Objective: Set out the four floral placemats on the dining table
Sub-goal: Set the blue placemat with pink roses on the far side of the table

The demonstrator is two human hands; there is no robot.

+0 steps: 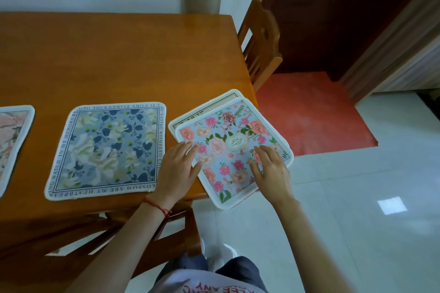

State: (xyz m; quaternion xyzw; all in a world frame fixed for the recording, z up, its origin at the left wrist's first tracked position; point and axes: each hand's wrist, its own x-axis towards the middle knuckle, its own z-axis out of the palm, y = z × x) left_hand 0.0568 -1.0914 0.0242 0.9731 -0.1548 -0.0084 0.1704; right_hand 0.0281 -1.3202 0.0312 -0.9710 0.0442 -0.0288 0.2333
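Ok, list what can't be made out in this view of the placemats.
- Bottom placemat, head view: the pink floral placemat covers its pattern; only a cream corner shows.
- Leftmost placemat: cut off by the left frame edge.
- Table corner under the stack: hidden.
- Emblem wording on the pink mat: too small.

— Worn on the arms?
— Nothing: bare from hands to past the elbows, no sleeves in view. Only a thin red string bracelet (pixel 157 207), knotted, around the left wrist.
— On the hands?
— Left hand (pixel 177 169) and right hand (pixel 271 169) bare, no rings or watch to make out.
— Lower down?
— Light top (pixel 202 286) with red printed lettering, cut off by the frame edge. Dark trousers (pixel 240 269). White shoes (pixel 223 253), partly hidden.
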